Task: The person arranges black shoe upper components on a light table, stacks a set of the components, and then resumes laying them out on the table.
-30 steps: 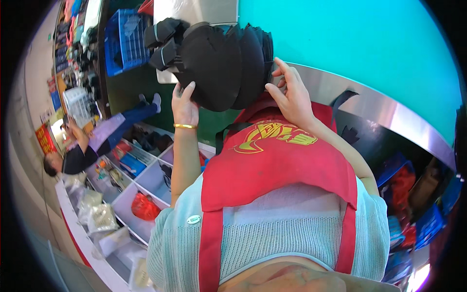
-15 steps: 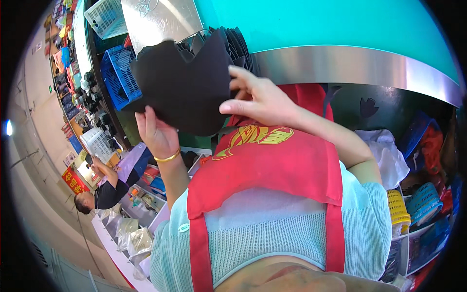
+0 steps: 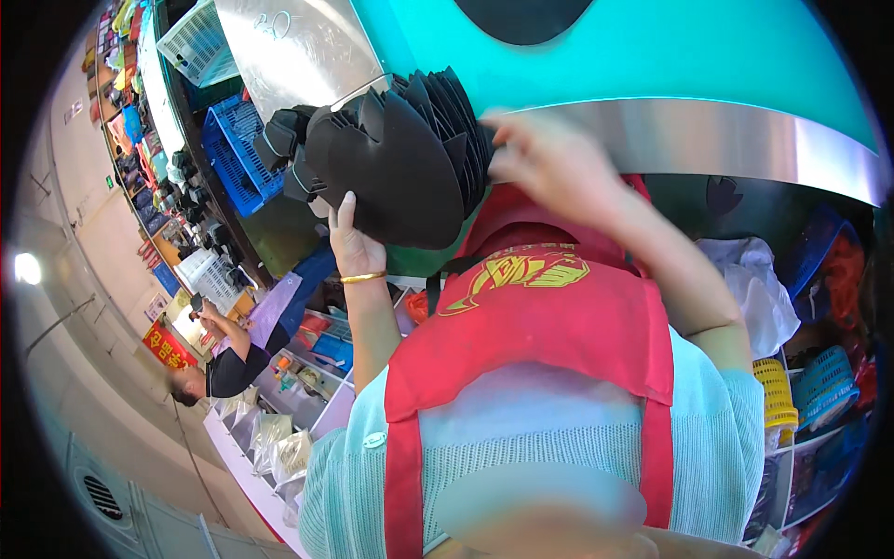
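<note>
Touching a fanned stack of flat black pieces (image 3: 386,177) by a metal-edged teal tabletop (image 3: 680,56), the left hand (image 3: 357,248) is extending its thumb, fingers hidden; the blurred right hand (image 3: 563,170) is curving loosely alongside, hold unclear.

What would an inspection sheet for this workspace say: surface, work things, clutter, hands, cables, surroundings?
Surface: turquoise tabletop with a metal edge strip; a dark flat piece is partly cut off by the picture's top.
Work things: stack of black notched sheets, fanned at its right end.
Clutter: blue plastic crate beyond the stack to the left; yellow basket at lower right.
Hands: left hand touches the stack's lower edge; right hand is blurred near its right end, contact unclear.
Cables: nothing seen near the hands.
Surroundings: another person at left.
</note>
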`<state>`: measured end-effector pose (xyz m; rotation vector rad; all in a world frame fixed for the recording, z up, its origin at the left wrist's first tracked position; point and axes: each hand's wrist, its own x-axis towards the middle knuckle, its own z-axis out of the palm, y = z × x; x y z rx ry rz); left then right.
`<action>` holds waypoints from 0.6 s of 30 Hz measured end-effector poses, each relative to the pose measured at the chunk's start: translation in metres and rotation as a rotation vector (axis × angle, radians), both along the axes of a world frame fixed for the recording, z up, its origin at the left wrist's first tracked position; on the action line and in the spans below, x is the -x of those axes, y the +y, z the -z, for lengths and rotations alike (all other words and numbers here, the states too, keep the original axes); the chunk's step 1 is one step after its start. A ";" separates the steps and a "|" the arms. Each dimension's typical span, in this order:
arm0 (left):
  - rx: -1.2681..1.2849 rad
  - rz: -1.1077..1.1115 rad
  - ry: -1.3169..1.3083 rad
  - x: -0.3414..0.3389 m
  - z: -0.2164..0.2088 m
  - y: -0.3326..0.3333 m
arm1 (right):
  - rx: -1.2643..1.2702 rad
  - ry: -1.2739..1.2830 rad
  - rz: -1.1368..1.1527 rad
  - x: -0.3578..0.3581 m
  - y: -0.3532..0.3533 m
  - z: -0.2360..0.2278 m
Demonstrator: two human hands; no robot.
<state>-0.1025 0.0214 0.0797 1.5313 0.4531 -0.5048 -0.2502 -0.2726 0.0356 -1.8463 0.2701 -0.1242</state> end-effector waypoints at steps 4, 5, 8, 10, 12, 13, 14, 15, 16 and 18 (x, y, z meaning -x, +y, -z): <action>0.151 -0.065 0.227 -0.004 -0.005 0.000 | -0.120 0.120 -0.110 0.007 0.053 0.006; 0.144 -0.066 0.227 -0.004 -0.004 0.003 | -0.128 0.120 -0.111 0.005 0.054 0.005; 0.156 -0.055 0.220 -0.004 -0.005 0.012 | -0.211 0.094 -0.162 0.002 0.056 0.003; 0.221 -0.054 0.239 -0.005 -0.002 0.023 | -0.424 0.112 -0.228 0.001 0.057 0.002; 0.236 -0.043 0.233 -0.004 0.003 0.035 | -0.450 0.117 -0.233 0.002 0.059 0.004; 0.251 -0.032 0.232 -0.003 0.005 0.037 | -0.476 0.126 -0.237 0.003 0.059 0.005; 0.249 -0.031 0.230 -0.003 0.005 0.038 | -0.477 0.124 -0.236 0.002 0.059 0.004; 0.257 -0.039 0.233 -0.001 0.004 0.039 | -0.487 0.162 -0.185 0.001 0.058 0.003; 0.266 -0.047 0.237 -0.001 0.003 0.039 | -0.496 0.200 -0.134 0.000 0.058 0.002; 0.243 -0.041 0.223 0.000 0.004 0.038 | -0.455 0.180 -0.136 -0.002 0.058 0.007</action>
